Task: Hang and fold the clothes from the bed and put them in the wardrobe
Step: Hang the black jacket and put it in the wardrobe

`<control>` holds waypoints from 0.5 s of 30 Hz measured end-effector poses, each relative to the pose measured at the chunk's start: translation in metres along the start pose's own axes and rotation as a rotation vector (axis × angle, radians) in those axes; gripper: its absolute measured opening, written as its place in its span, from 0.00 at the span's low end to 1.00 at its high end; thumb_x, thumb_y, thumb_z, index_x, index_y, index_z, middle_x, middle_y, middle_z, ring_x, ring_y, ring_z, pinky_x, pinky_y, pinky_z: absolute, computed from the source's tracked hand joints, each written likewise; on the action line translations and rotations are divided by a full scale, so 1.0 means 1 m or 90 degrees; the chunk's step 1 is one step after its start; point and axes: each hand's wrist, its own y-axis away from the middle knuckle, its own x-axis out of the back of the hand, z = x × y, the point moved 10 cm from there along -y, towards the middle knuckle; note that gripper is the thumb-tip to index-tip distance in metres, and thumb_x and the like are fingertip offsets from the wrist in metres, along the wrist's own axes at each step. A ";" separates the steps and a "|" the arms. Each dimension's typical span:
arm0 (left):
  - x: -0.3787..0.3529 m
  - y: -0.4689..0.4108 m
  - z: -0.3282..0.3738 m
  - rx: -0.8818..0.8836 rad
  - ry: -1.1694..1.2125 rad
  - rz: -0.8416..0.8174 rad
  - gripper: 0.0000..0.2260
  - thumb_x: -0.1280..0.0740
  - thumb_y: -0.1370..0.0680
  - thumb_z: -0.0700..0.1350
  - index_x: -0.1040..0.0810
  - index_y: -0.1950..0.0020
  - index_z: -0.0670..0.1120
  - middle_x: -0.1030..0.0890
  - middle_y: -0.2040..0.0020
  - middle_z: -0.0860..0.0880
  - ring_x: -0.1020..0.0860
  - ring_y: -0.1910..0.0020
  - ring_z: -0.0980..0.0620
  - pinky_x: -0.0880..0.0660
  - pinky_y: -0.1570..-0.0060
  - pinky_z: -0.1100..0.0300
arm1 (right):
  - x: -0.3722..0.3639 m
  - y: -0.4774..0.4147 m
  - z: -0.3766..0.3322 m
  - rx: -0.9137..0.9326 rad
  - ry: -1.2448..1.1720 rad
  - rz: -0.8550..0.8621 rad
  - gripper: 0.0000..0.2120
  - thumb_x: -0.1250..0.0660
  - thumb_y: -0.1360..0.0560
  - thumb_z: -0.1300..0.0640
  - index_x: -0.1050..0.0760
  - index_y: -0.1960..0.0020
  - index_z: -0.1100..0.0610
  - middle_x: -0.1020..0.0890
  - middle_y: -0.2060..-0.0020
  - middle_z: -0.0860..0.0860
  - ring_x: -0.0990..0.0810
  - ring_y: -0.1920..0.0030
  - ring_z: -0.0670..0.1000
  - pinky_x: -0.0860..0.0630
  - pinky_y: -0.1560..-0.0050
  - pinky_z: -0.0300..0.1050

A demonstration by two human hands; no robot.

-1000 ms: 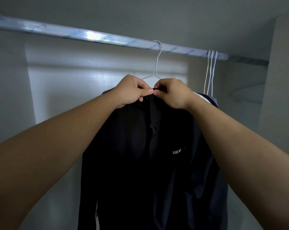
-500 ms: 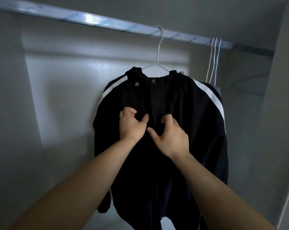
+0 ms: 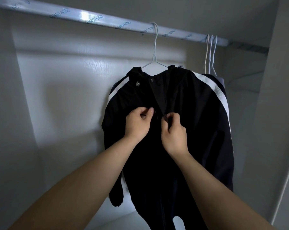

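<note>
A black jacket (image 3: 195, 123) with white shoulder stripes hangs on a white wire hanger (image 3: 154, 52) from the wardrobe rail (image 3: 94, 19). My left hand (image 3: 138, 123) pinches the left front edge of the jacket at chest height. My right hand (image 3: 174, 131) pinches the right front edge beside it, at the snap placket. The two hands are close together, a few centimetres apart. Snap buttons show near the collar above them.
Several white wire hangers (image 3: 211, 53) hang at the right end of the rail, with a grey garment (image 3: 221, 82) behind the jacket's shoulder. White wardrobe walls (image 3: 65, 97) enclose the space; a side panel (image 3: 276, 97) stands at the right.
Both hands came down from the collar to the chest of the jacket and now pinch its front edges. The view pulled back from the jacket.
</note>
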 end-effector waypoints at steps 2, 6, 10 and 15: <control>-0.003 0.006 0.008 0.001 0.029 0.001 0.18 0.36 0.22 0.63 0.18 0.59 0.51 0.18 0.65 0.56 0.20 0.62 0.63 0.29 0.62 0.72 | 0.005 0.002 -0.009 0.056 0.015 0.039 0.07 0.39 0.18 0.46 0.30 0.43 0.47 0.18 0.63 0.46 0.18 0.64 0.49 0.24 0.61 0.45; -0.024 0.011 0.015 0.027 0.099 -0.062 0.10 0.31 0.24 0.59 0.15 0.57 0.55 0.16 0.63 0.60 0.18 0.61 0.65 0.27 0.63 0.74 | 0.010 0.000 -0.018 0.105 -0.025 0.062 0.07 0.39 0.16 0.51 0.24 0.48 0.51 0.21 0.64 0.42 0.21 0.61 0.41 0.31 0.62 0.28; -0.038 0.005 0.003 0.124 0.217 -0.102 0.05 0.28 0.22 0.52 0.13 0.52 0.53 0.13 0.57 0.57 0.16 0.53 0.62 0.21 0.51 0.67 | 0.006 -0.002 -0.019 0.093 -0.052 -0.004 0.13 0.41 0.15 0.54 0.27 0.57 0.54 0.23 0.66 0.46 0.24 0.65 0.43 0.32 0.64 0.32; -0.043 0.001 -0.006 0.205 0.274 -0.111 0.05 0.30 0.20 0.47 0.15 0.47 0.49 0.13 0.53 0.53 0.16 0.49 0.57 0.21 0.47 0.63 | 0.001 -0.004 -0.022 0.073 -0.057 -0.028 0.15 0.41 0.15 0.55 0.29 0.60 0.53 0.25 0.67 0.46 0.27 0.67 0.42 0.34 0.65 0.31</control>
